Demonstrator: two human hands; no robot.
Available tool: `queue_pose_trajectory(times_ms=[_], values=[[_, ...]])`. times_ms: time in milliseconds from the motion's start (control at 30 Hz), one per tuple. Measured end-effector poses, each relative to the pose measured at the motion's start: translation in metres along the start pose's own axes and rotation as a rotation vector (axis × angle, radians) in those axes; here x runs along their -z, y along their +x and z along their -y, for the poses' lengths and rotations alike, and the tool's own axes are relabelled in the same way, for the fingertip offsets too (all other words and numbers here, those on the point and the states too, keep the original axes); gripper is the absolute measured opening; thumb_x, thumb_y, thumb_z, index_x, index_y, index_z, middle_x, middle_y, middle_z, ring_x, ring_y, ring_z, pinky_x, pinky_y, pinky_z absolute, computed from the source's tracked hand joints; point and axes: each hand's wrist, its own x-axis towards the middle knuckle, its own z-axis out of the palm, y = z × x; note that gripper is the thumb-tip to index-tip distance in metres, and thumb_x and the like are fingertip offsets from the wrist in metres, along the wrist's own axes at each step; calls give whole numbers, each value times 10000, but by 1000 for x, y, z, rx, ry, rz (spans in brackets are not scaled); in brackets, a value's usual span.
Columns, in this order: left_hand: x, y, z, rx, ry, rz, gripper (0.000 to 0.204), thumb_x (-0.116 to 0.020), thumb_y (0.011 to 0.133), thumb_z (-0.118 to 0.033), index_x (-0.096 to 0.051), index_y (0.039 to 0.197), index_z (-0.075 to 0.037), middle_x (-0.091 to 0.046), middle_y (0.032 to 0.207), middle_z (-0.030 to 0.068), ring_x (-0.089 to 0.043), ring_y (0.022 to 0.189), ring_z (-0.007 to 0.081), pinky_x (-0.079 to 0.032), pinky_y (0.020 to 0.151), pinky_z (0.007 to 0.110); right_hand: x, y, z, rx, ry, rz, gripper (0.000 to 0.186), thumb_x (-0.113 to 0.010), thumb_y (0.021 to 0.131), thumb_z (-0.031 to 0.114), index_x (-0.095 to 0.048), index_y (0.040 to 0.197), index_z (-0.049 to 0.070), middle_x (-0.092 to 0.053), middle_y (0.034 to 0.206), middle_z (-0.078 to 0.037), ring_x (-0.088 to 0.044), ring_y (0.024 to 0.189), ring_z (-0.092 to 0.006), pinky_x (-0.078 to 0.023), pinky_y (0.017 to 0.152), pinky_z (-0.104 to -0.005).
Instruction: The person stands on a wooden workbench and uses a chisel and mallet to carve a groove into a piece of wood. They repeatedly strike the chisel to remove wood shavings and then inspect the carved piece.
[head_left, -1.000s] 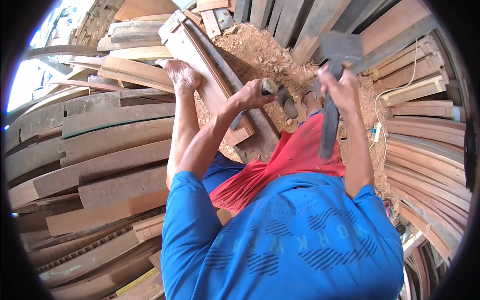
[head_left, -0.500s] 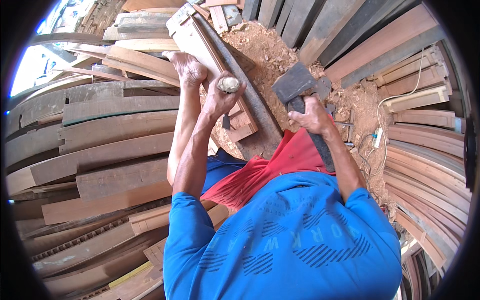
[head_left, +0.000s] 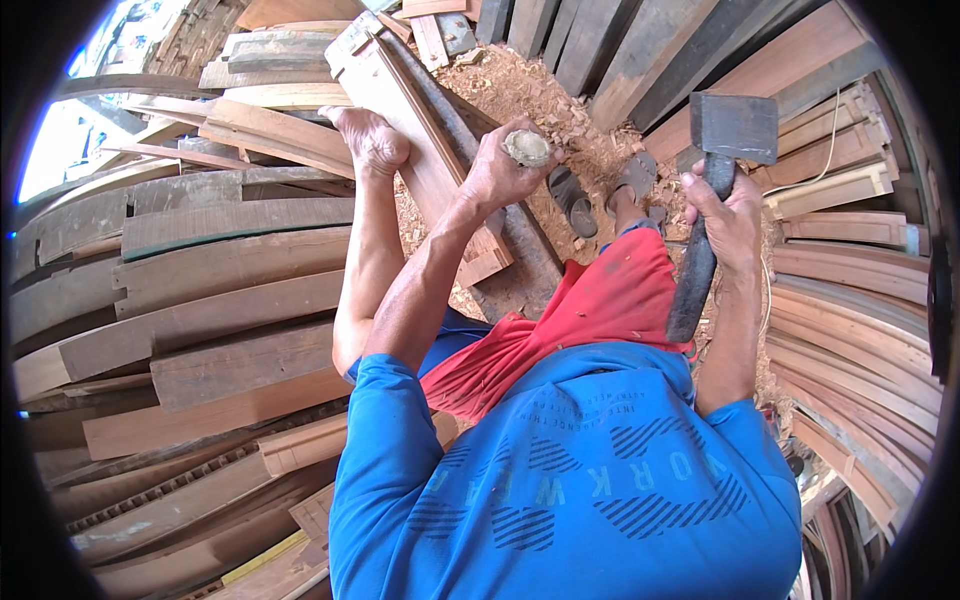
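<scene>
My left hand (head_left: pixel 500 170) is closed around the handle of a chisel (head_left: pixel 527 148); its pale, battered butt end faces up, and the blade is hidden below the fist. At the right, my right hand (head_left: pixel 738 215) grips a dark mallet (head_left: pixel 735 127) by its thick handle, with the blocky head raised above the fingers. The two tools are well apart. Under and beyond my left hand lies a long wooden board (head_left: pixel 420 135) with a grooved edge, resting along a dark beam (head_left: pixel 537 262). My bare left foot (head_left: pixel 372 138) presses beside the board's left edge.
Stacked planks (head_left: pixel 235 230) fill the left side. Dark timbers (head_left: pixel 610 50) lean at the far side, and more boards (head_left: pixel 850 300) are piled at the right. Wood shavings (head_left: pixel 520 85) cover the floor. A sandal (head_left: pixel 572 200) lies beyond the beam, near my right foot (head_left: pixel 628 205).
My left hand has shifted right with the chisel, away from the board's end. My right hand has lifted the mallet up and to the right, turning its head.
</scene>
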Motion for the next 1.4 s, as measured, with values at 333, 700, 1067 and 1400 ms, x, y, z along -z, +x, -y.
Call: queue_pose_trajectory(times_ms=[333,700,1067,1400], values=[[-4,4,6,-44,15,52,271,-822,895,-257,-623,884,-73,-582,740,-30,-540,685,69,-478,621,278,8,-3,4,44,11,-31,270,-793,908,198,-635,1037,21,-611,722,-24,-584,594,-101,-453,558,-266],[-13,-7,-7,-114,-4,258,234,-817,852,-195,-638,890,-48,-656,821,62,-644,761,179,-524,731,339,-4,-12,29,78,35,-29,286,-789,909,184,-628,1053,-3,-614,719,-34,-593,609,-104,-458,570,-265],[-2,-3,-6,-99,3,211,248,-821,860,-202,-636,927,-51,-623,800,37,-580,749,123,-509,727,324,-15,-16,37,112,33,21,272,-771,915,170,-635,1085,7,-628,777,-23,-587,634,-90,-463,585,-251],[-7,2,6,-77,-43,222,261,-833,852,-192,-647,949,-37,-681,838,47,-618,784,119,-538,739,339,-62,3,-5,174,-611,271,364,-731,876,256,-648,1069,-42,-696,880,-222,-687,843,-385,-535,822,-458]])
